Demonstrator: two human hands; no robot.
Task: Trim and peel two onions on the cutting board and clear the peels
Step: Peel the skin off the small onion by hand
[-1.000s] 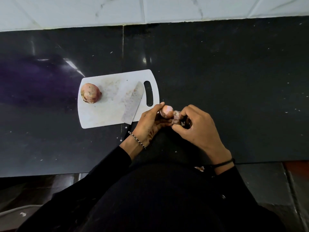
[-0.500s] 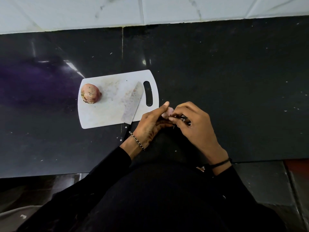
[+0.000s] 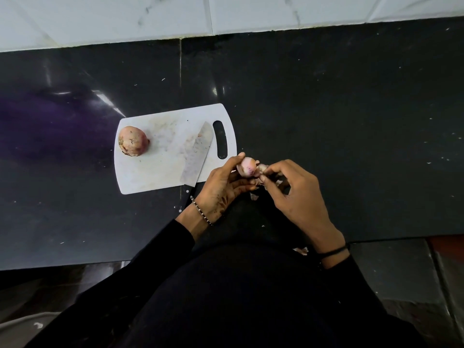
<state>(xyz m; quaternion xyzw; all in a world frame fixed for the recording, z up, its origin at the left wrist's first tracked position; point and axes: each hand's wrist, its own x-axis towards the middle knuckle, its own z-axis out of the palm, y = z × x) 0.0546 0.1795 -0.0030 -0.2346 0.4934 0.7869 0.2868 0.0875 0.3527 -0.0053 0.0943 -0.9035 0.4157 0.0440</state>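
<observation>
Head cam: left hand [image 3: 221, 187] fingers wrapped around a pale onion [image 3: 247, 167], right hand [image 3: 298, 197] fingers pinching its peel [image 3: 262, 168], off the cutting board [image 3: 150, 177].

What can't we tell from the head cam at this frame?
- Knife handle: head view, dark against the counter and partly behind the left hand.
- Held onion: underside and how much skin remains, covered by both hands' fingers.
- Right hand: what its fingertips pinch, too small, blurred.
- Onion on the board: far side and base hidden by its own bulk.
</observation>
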